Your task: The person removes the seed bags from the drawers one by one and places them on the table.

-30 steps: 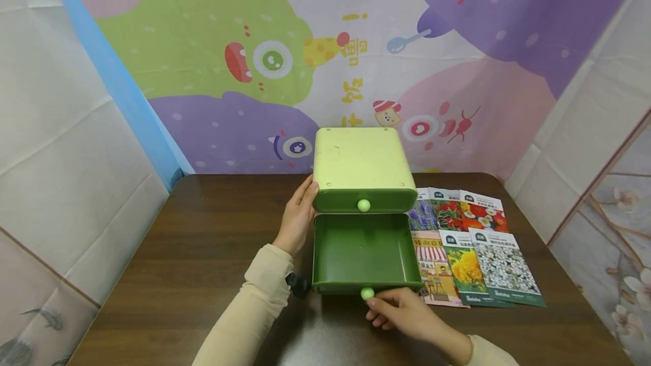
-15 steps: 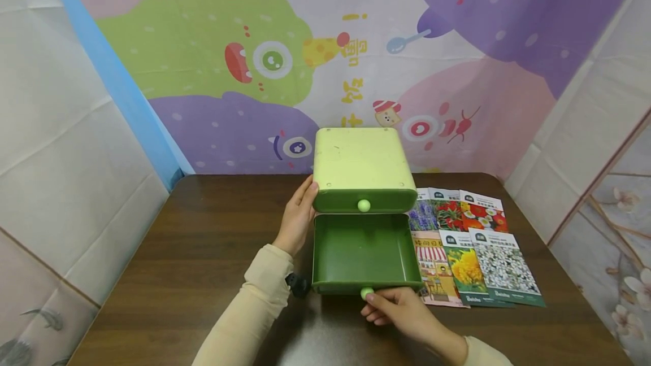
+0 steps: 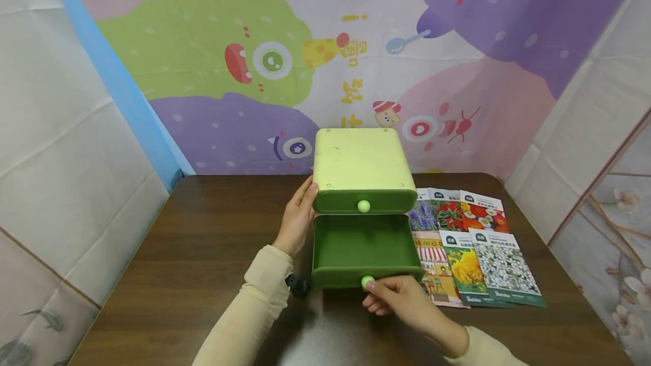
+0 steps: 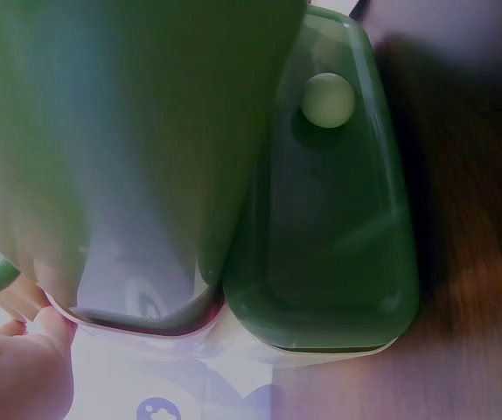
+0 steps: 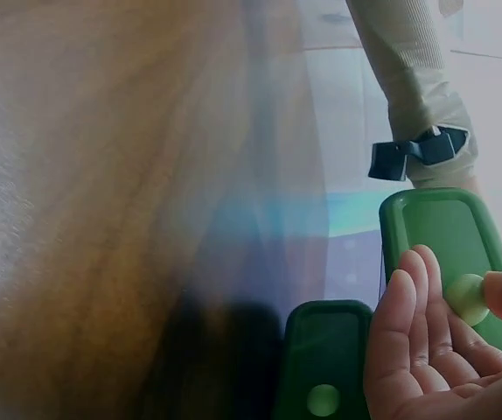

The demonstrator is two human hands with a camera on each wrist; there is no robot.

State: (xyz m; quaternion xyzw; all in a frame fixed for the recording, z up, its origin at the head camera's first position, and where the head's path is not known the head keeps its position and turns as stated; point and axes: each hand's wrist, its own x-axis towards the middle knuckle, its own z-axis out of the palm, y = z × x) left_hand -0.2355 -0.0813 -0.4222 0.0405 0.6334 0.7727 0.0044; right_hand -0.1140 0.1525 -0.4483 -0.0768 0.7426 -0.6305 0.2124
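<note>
A small pale-green cabinet with dark green drawers stands at the table's middle. My right hand pinches the round light-green knob of the middle drawer, which is pulled out with its inside bare. Against the cabinet's left side rests my left hand, fingers lying along the wall near the top front corner. The top drawer is closed, its knob untouched. Below, the bottom drawer shows closed in the left wrist view. Some left fingers are hidden there.
Several flower seed packets lie overlapping right of the cabinet, beside a pink illustrated card partly under them. The brown wooden table meets a cartoon-printed cloth behind. A dark wrist device sits on the left sleeve.
The middle drawer's front has moved a little away from me, into the cabinet, with my right hand still pinching its knob. My left hand and the cabinet have stayed in place.
</note>
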